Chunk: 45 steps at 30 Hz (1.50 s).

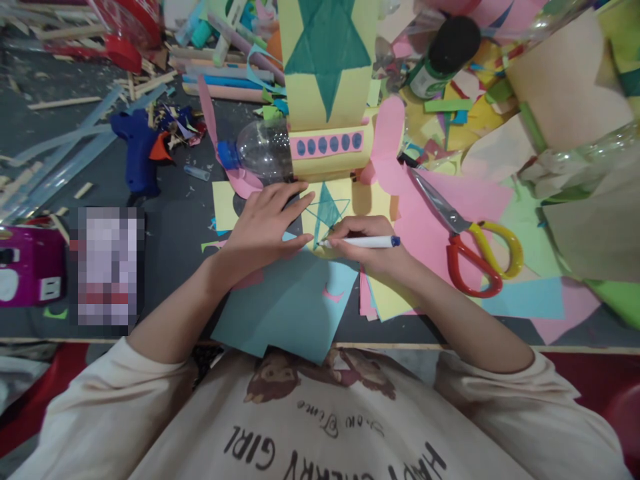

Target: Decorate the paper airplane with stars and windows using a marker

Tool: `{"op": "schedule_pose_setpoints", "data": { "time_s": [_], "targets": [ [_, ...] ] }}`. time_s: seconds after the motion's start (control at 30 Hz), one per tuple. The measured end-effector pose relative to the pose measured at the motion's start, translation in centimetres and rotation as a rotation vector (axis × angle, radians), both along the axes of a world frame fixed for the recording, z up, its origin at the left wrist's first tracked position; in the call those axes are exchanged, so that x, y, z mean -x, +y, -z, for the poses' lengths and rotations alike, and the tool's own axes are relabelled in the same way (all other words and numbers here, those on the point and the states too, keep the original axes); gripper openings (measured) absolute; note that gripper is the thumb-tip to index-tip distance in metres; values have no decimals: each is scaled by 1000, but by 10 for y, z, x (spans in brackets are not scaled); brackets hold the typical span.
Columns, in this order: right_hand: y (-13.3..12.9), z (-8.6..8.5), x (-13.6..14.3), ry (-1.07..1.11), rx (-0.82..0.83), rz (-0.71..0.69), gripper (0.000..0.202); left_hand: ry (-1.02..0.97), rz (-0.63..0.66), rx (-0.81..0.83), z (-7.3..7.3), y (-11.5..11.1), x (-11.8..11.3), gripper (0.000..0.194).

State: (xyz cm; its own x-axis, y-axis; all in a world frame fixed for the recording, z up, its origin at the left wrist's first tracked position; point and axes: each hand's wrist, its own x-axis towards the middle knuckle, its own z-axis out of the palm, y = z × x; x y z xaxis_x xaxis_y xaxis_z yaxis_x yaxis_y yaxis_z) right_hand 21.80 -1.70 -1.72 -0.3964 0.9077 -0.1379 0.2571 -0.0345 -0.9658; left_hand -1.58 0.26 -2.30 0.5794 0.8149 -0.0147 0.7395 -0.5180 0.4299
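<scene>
My right hand point(364, 243) is closed round a white marker point(373, 242) with a blue end cap. The marker's tip meets a yellow paper point(306, 198) that carries a star point(327, 207), outlined in green-blue and partly coloured in. Fingers spread, my left hand point(267, 220) lies flat at the left side of the star, over the paper's edge. Just beyond both hands lies a clear plastic bottle point(265, 148) wrapped in yellow paper, with pink paper pieces at its ends and a pink strip point(327, 143) of dark ovals. Behind it stands a yellow sheet with a large green star point(327, 50).
Scissors point(455, 223) with red and yellow handles lie on pink paper to the right. A blue glue gun point(135, 150), clear glue sticks and a purple box point(33, 267) are at left. A dark-capped bottle point(445, 57) stands among paper scraps. Blue-green sheets point(285, 300) reach the table's front edge.
</scene>
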Motion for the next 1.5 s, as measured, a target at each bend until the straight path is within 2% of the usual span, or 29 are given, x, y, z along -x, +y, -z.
{"op": "schedule_pose_setpoints", "data": {
  "time_s": [0.2,0.37,0.5,0.67,0.9,1.1,1.27,1.33,1.5],
  "targets": [
    [3,-3,2,89,34,152,15,0,4,-6,1,0,0,63],
    [1,-7,3,64,12,89,16,33,9,3,-1,0,-1,65],
    [-2,-4,3,9,-66,44,14,35,7,-1,-1,0,-1,63],
    [-3,0,2,6,-77,13,15,24,17,-22,0,-1,0,65],
    [-2,-1,3,10,-148,130,10,9,22,-43,1,-1,1,68],
    [-3,-1,1,29,-79,-29,15,3,16,-35,2,-1,1,69],
    [-4,-1,-1,44,-94,-67,17,3,21,-33,1,-1,1,71],
    [-4,-1,0,38,-140,-43,19,4,19,-25,1,-1,1,71],
    [-3,-2,2,-40,-221,132,22,12,21,-18,-1,-1,0,72]
  ]
}}
